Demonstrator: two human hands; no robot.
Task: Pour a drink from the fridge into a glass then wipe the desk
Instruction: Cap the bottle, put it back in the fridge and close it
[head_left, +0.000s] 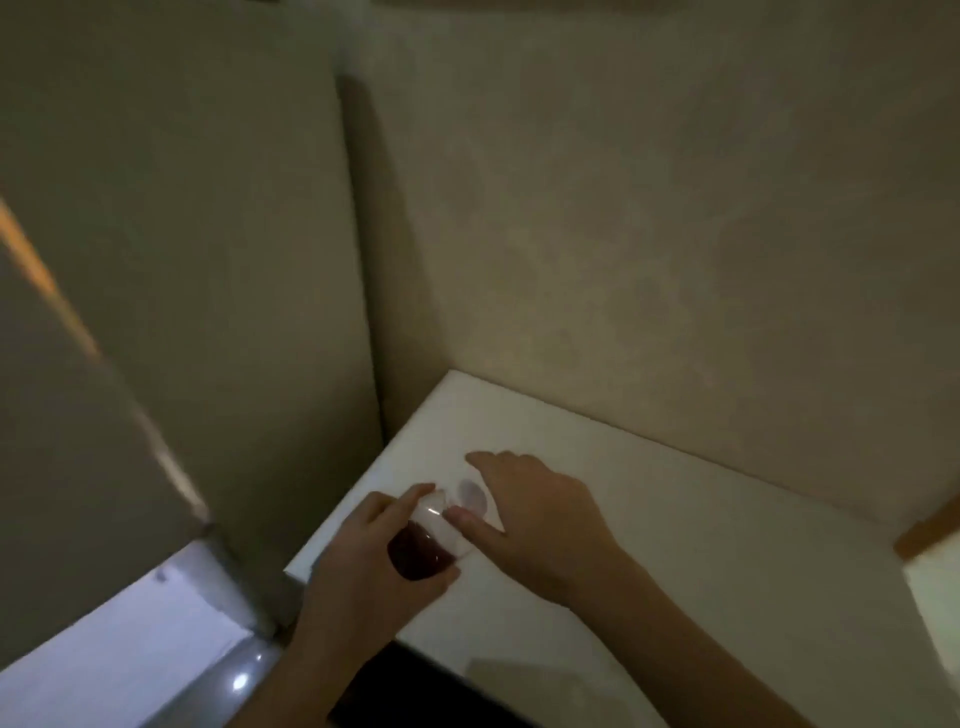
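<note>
White desk (649, 545), dim room: near its left edge our left hand (358, 566) grips a dark bottle (418, 553). Our right hand (535, 519) clasps the glass (470, 496); we advise tilting slowly, neck over rim.

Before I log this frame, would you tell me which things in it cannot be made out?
- Head view, bottle: the left hand wraps it; dark liquid shows, any label is hidden.
- Head view, glass: dim, blurred, partly behind the right hand; contents unclear, and whether the hand grips it.
- Head view, fridge: the left edge cuts it off; its inside is unseen.
- Head view, desk: the front and right run out of frame.
</note>
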